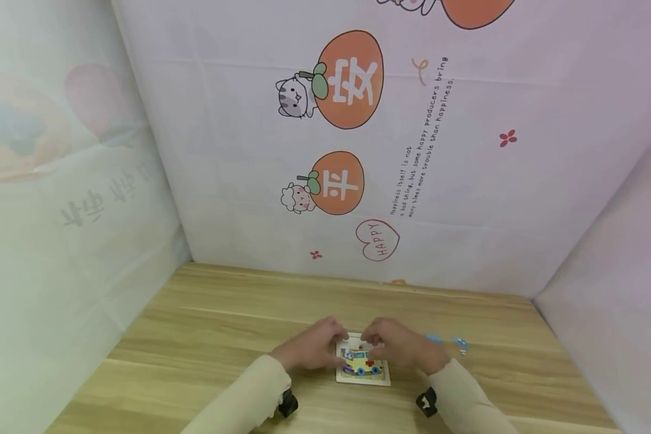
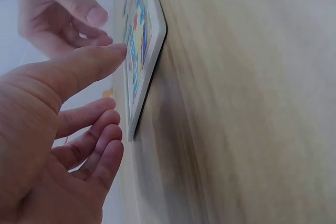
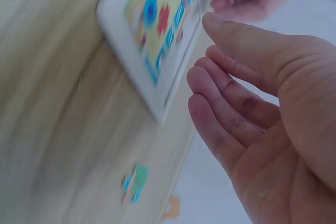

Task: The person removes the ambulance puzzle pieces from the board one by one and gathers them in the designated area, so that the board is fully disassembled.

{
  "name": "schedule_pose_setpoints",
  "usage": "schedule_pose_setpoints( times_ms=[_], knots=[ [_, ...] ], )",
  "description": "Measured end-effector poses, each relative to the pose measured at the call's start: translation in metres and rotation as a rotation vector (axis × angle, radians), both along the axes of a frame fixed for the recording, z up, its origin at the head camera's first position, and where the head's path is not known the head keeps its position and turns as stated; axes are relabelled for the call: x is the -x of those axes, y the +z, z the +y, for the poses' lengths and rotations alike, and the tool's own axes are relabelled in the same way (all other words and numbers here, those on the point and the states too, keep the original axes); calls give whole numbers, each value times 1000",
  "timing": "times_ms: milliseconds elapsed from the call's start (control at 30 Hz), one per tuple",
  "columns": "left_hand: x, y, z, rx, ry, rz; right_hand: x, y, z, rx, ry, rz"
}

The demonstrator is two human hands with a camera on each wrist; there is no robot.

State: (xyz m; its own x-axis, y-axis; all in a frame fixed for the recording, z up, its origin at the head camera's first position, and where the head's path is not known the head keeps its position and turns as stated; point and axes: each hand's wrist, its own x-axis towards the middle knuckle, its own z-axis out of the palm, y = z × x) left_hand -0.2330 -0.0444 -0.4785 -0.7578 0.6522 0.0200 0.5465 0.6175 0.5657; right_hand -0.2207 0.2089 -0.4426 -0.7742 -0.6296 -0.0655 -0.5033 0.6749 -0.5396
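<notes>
I see the puzzle board [image 1: 363, 382] flat on the desk [image 1: 222, 337], its long axis running near to far, the vehicle's [image 1: 362, 363] wheels nearest. Left hand [image 1: 313, 346] and right hand [image 1: 400, 346] lean in from either side, each grip spread, fingers loosely bent; contact I cannot tell.

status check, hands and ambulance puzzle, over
Left hand, right hand empty, flanking ambulance puzzle. Puzzle flat on table, partly filled. Loose pieces to the right, not blocking.
</notes>
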Motion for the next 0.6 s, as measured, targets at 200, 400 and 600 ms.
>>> schedule_pose_setpoints(
  times_ms=[200, 400, 600],
  knots=[
    [-3, -5, 0, -14, -7, 6, -6, -5, -20, -19, 26, 4],
    [-6, -8, 1, -35, -13, -19, -7, -13, -25, -32, 19, 30],
    [-6, -9, 0, -44, -13, -44, -6, -21, -25, -48, 10, 58]
  ],
)
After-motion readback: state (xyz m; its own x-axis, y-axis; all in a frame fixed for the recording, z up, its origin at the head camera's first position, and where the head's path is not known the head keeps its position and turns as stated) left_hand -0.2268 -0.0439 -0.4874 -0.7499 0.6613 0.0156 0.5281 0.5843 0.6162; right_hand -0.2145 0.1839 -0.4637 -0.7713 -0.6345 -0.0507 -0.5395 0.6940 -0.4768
